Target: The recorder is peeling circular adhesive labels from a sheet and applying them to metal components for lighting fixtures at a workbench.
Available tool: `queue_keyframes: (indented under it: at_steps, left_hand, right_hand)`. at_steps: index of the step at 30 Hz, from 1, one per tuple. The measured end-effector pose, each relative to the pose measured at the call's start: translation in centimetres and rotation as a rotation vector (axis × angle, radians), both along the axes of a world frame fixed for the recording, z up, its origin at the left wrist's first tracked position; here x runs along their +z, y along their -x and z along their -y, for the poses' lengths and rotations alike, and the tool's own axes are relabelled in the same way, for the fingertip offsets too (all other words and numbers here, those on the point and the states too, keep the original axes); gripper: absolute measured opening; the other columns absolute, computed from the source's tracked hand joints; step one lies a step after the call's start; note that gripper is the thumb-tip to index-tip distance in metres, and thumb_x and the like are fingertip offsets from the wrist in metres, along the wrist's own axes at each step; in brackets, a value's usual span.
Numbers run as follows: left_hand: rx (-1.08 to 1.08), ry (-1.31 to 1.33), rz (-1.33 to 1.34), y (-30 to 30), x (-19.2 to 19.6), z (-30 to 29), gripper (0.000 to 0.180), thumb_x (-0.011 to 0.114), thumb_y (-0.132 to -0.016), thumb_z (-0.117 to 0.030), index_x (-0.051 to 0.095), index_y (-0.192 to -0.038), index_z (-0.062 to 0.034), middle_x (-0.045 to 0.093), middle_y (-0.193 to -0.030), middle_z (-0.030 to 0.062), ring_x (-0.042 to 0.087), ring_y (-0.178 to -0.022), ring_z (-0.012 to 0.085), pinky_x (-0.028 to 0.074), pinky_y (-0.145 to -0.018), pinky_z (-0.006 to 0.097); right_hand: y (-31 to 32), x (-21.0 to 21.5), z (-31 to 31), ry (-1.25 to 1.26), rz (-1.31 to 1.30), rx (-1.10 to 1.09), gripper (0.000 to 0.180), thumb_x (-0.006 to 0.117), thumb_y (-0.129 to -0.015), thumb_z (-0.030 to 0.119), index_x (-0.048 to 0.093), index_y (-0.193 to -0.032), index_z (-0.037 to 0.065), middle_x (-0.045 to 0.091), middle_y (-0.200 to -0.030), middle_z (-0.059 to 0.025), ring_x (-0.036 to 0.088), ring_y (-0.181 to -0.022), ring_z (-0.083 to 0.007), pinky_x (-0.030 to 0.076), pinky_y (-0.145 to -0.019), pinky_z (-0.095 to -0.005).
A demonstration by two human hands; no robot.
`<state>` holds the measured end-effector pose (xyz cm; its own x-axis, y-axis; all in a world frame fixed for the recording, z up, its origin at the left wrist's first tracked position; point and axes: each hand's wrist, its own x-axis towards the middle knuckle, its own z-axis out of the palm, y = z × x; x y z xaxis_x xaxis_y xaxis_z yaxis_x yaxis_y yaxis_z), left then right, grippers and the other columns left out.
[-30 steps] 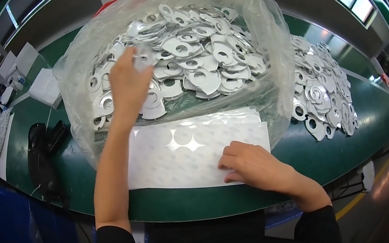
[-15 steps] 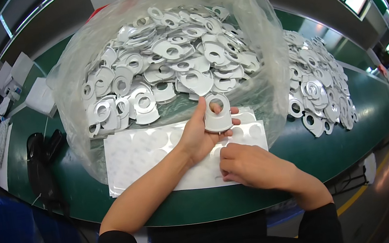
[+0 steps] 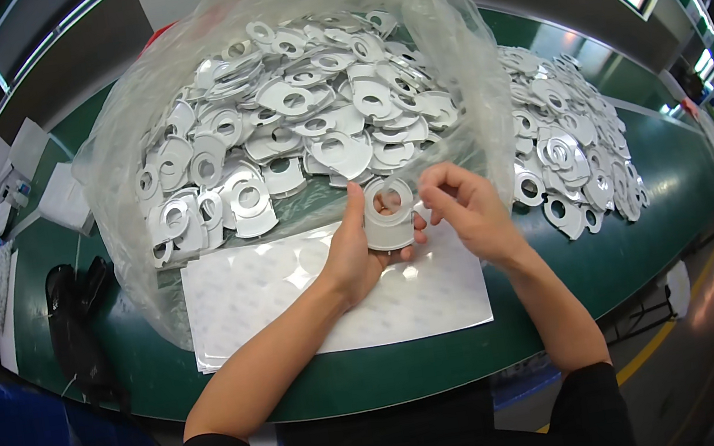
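My left hand (image 3: 353,258) holds a flat white plastic part (image 3: 391,236) upright, thumb along one edge and fingers behind it. The part has a round hole at its top and a wider, straight lower end. Just right of it, my right hand (image 3: 476,213) is raised, thumb and forefinger pinched close to the part's edge. Something thin and see-through seems to lie between these fingertips and the ring, too faint to name. Below both hands lie white sheets (image 3: 298,322) with faint round shapes on them.
A large clear plastic bag (image 3: 476,33) lies opened around a heap of similar white parts (image 3: 294,99). Another pile of parts (image 3: 569,143) lies to the right on the green table (image 3: 362,391). A black object (image 3: 73,331) and a white box (image 3: 64,198) are at left.
My right hand has risen from the sheets to the right side of the held part. My left hand still holds the part, shifted slightly left in the picture along with the whole view.
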<state>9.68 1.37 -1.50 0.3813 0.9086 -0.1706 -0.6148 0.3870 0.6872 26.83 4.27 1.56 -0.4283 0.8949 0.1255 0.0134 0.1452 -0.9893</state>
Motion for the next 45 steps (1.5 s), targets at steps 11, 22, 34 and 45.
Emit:
queue_keyframes:
  at_steps: [11,22,34,45]
  left_hand:
    - [0.046,-0.040,-0.240,0.0,0.3,0.6,0.035,0.050,-0.092,-0.041,0.046,-0.103,-0.0081,0.059,-0.082,0.0110,0.060,-0.069,0.0164,0.045,-0.053,0.026]
    - [0.058,0.070,-0.042,0.0,0.5,0.6,0.069,0.012,-0.088,-0.069,0.047,-0.102,-0.0117,0.058,-0.084,0.0119,0.058,-0.070,0.0187,0.044,-0.054,0.028]
    - [0.031,-0.001,-0.048,-0.1,-0.2,0.4,0.072,0.010,-0.089,-0.067,0.053,-0.100,-0.0100,0.057,-0.082,0.0081,0.057,-0.071,0.0163,0.043,-0.055,0.027]
    - [0.024,-0.016,-0.053,0.0,-0.2,0.4,0.072,0.010,-0.089,-0.067,0.053,-0.098,-0.0103,0.057,-0.082,0.0074,0.057,-0.071,0.0161,0.043,-0.054,0.027]
  right_hand:
    - [0.4,-0.5,-0.1,-0.014,-0.098,-0.102,0.016,0.054,-0.093,0.019,0.056,-0.093,0.003,0.054,-0.081,0.0013,0.050,-0.074,-0.0055,0.043,-0.062,-0.0201]
    - [1.2,-1.2,0.5,0.010,-0.039,-0.075,0.015,0.054,-0.092,0.017,0.055,-0.092,0.002,0.054,-0.082,-0.0003,0.052,-0.070,-0.0061,0.045,-0.061,-0.0207]
    - [1.4,-1.2,0.7,0.085,-0.077,0.020,0.012,0.056,-0.089,0.009,0.053,-0.088,-0.002,0.049,-0.092,-0.0057,0.054,-0.061,-0.0095,0.047,-0.058,-0.0221]
    - [1.5,-1.2,0.7,0.079,-0.079,0.022,0.013,0.057,-0.089,0.010,0.054,-0.087,-0.002,0.048,-0.093,-0.0053,0.054,-0.060,-0.0090,0.048,-0.056,-0.0216]
